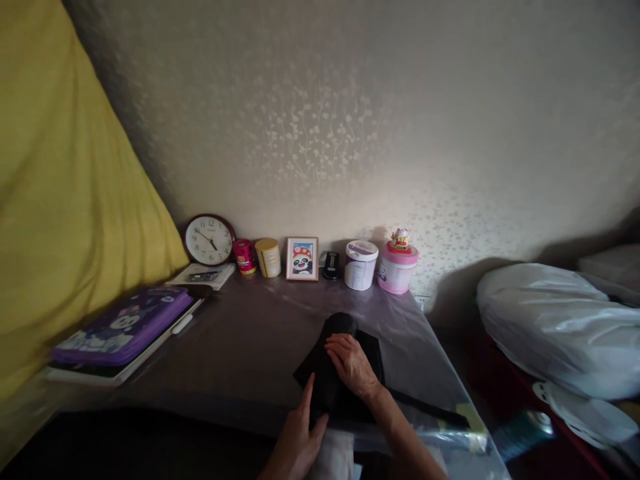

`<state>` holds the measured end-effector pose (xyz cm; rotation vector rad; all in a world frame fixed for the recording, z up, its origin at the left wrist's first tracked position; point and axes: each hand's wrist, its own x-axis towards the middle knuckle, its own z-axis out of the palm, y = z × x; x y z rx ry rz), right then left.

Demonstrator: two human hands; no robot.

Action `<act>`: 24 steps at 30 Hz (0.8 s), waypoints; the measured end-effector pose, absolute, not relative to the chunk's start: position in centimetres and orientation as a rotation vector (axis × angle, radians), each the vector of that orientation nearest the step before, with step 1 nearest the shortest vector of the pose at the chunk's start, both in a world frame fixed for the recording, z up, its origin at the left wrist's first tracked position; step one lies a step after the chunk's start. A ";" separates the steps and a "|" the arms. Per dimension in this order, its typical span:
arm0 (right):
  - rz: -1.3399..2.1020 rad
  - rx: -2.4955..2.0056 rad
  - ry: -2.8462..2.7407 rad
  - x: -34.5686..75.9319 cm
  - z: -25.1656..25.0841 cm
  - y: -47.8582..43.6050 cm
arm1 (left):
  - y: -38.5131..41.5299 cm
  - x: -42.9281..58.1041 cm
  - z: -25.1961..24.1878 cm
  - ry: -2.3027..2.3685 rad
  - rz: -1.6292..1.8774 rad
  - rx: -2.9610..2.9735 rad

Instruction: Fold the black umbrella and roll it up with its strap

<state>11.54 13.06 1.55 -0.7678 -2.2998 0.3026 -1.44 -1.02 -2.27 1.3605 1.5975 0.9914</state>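
A black, soft-looking item (327, 383), folded or bunched, lies near the table's front edge. Its exact kind is too dark to make out. From its right side a long black strap (430, 407) runs across the table toward the right corner. My right hand (353, 367) rests on top of the black item, its fingers stretched to the left and close together, palm down. At the item's lower left edge is my left hand (303, 433), with thumb and forefinger apart and touching the dark material. The other left fingers are mostly hidden.
The table (240, 340) has a clear plastic cover. Along the wall stand a clock (210, 240), tins, a picture frame (302, 259) and two tubs, one topped by a figurine (399, 239). A purple case (125, 327) lies left; a white bag (550, 327) sits right.
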 end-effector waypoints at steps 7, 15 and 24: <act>0.260 -1.237 -1.993 14.5 -0.1 16.4 | -1.2 -1.3 -1.2 1.597 0.965 1.358; 0.585 -1.566 -1.590 20.4 -1.7 14.7 | -1.7 -0.6 0.2 1.675 0.821 1.163; 0.865 -1.365 -1.511 18.2 0.0 12.7 | -1.7 -0.4 0.3 1.691 0.828 1.187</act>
